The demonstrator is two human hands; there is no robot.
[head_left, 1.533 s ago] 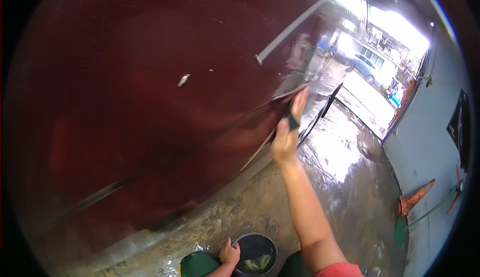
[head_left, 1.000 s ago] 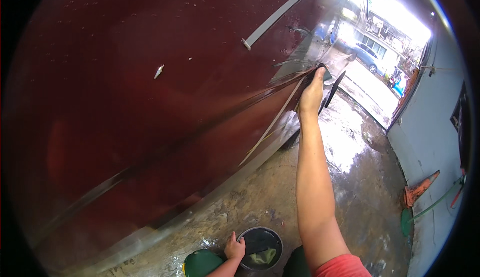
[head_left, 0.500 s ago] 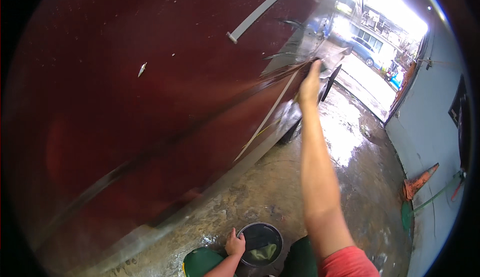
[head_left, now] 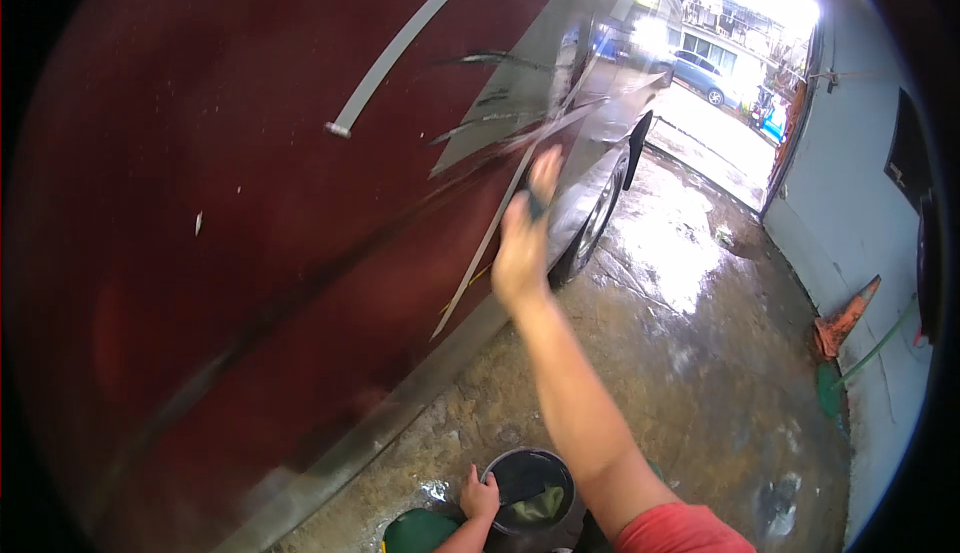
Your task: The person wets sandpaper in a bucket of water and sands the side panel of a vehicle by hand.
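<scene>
A large dark red vehicle panel with grey patches and strips fills the left and centre. My right hand reaches up to it, with its fingers closed on a small dark pad at the panel near the grey strip. Only part of the pad shows between thumb and fingers. Low in the view my left hand grips the rim of a round dark bucket. Inside the bucket are dark water and a pale green cloth.
Beyond my right hand a wheel shows under the vehicle. The concrete floor is wet. An orange cone and a green long-handled tool lean at the light blue wall. A blue car stands outside the doorway.
My right hand has moved left and down along the panel, nearer to me. My left hand stays at the bucket. The view has shifted to the right.
</scene>
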